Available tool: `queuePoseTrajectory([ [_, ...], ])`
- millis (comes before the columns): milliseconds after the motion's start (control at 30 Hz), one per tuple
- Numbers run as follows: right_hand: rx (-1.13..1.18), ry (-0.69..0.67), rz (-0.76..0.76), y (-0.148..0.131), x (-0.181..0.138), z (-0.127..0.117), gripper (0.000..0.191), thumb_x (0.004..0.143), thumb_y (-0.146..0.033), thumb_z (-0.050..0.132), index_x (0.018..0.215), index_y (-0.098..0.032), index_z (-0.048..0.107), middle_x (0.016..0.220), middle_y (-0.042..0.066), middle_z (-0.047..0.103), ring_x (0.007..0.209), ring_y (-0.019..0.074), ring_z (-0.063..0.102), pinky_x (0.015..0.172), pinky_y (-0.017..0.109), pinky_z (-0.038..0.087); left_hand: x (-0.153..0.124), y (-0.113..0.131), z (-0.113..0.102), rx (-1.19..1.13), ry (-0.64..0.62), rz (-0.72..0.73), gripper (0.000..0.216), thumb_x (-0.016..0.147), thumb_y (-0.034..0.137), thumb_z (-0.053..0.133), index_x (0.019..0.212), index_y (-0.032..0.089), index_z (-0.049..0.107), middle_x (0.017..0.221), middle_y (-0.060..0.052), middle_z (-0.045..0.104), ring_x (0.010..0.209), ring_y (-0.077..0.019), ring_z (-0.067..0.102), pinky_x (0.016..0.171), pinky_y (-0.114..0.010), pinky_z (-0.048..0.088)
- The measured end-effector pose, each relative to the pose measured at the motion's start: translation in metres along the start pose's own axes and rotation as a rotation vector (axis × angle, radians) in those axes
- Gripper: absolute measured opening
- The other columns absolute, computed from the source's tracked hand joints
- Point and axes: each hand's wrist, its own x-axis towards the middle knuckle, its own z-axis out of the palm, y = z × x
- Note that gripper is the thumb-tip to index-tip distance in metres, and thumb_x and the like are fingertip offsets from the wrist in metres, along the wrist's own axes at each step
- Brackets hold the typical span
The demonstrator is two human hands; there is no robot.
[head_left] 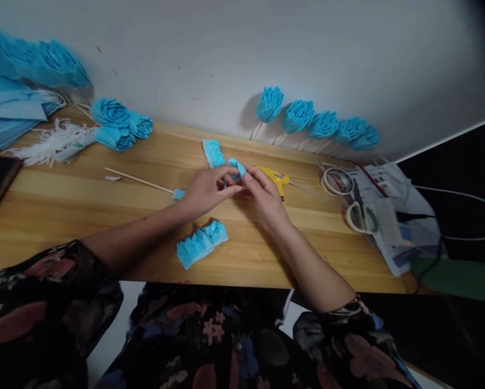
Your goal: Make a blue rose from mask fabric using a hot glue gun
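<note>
My left hand (pixel 208 189) and my right hand (pixel 263 195) meet above the middle of the wooden table (pixel 84 216). Both pinch a small folded piece of blue paper (pixel 237 167) between fingertips. A strip of folded blue petals (pixel 201 243) lies on the table just below my hands. Another folded blue strip (pixel 213 153) lies just beyond them. A thin wooden stick (pixel 139 181) with a blue bit at its end rests left of my left hand. A yellow glue gun (pixel 278 178) lies behind my right hand.
Finished blue paper roses on sticks (pixel 315 123) lean against the wall at the back. More blue roses (pixel 116 123) and white shredded strips (pixel 54 143) lie at the left. Scissors (pixel 362 217), coiled tape and a power strip (pixel 392 224) sit at the right.
</note>
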Motion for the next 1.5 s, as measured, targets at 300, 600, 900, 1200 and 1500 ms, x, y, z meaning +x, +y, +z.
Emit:
queuePoseTrajectory([
  [300, -0.004, -0.037, 0.031, -0.009, -0.003, 0.001, 0.039, 0.084, -0.054, 0.081, 0.116, -0.031, 0.077, 0.114, 0.003, 0.076, 0.106, 0.0212, 0.067, 0.088, 0.037, 0.056, 0.003, 0.007, -0.004, -0.014, 0.076, -0.041, 0.007, 0.082, 0.013, 0.065, 0.079, 0.019, 0.065, 0.063, 0.005, 0.059, 0.059, -0.0100, 0.051, 0.060, -0.024, 0.036],
  [600, 0.043, 0.026, 0.046, -0.019, 0.004, -0.012, 0.040, 0.081, -0.053, 0.080, 0.115, -0.032, 0.077, 0.115, 0.002, 0.077, 0.104, 0.0207, 0.068, 0.079, 0.033, 0.056, 0.010, 0.005, -0.007, -0.402, 0.071, -0.141, 0.011, 0.081, 0.020, 0.071, 0.077, 0.019, 0.061, 0.061, 0.005, 0.057, 0.055, -0.0070, 0.050, 0.055, -0.019, 0.039],
  [900, 0.082, 0.066, 0.024, -0.016, 0.008, -0.015, 0.037, 0.081, -0.053, 0.079, 0.111, -0.032, 0.075, 0.114, 0.003, 0.076, 0.102, 0.0203, 0.067, 0.078, 0.034, 0.057, 0.008, 0.005, -0.010, -0.439, 0.074, -0.176, 0.021, 0.081, 0.031, 0.080, 0.079, 0.019, 0.064, 0.063, 0.003, 0.061, 0.056, -0.0078, 0.053, 0.055, -0.020, 0.044],
  [1200, 0.046, 0.191, -0.005, -0.019, 0.013, -0.023, 0.035, 0.081, -0.052, 0.073, 0.110, -0.033, 0.071, 0.111, 0.002, 0.075, 0.102, 0.0200, 0.069, 0.080, 0.033, 0.058, 0.008, 0.002, -0.014, -0.511, 0.010, -0.207, 0.024, 0.085, 0.041, 0.077, 0.090, 0.018, 0.075, 0.076, -0.002, 0.073, 0.063, -0.0109, 0.061, 0.063, -0.025, 0.050],
  [1500, 0.053, 0.180, 0.003, -0.020, 0.012, -0.022, 0.036, 0.079, -0.053, 0.075, 0.108, -0.032, 0.071, 0.109, 0.002, 0.075, 0.101, 0.0204, 0.069, 0.080, 0.033, 0.057, 0.009, 0.003, -0.015, -0.438, 0.062, -0.205, 0.037, 0.086, 0.046, 0.078, 0.067, 0.020, 0.060, 0.061, 0.001, 0.061, 0.059, -0.0109, 0.055, 0.063, -0.026, 0.049],
])
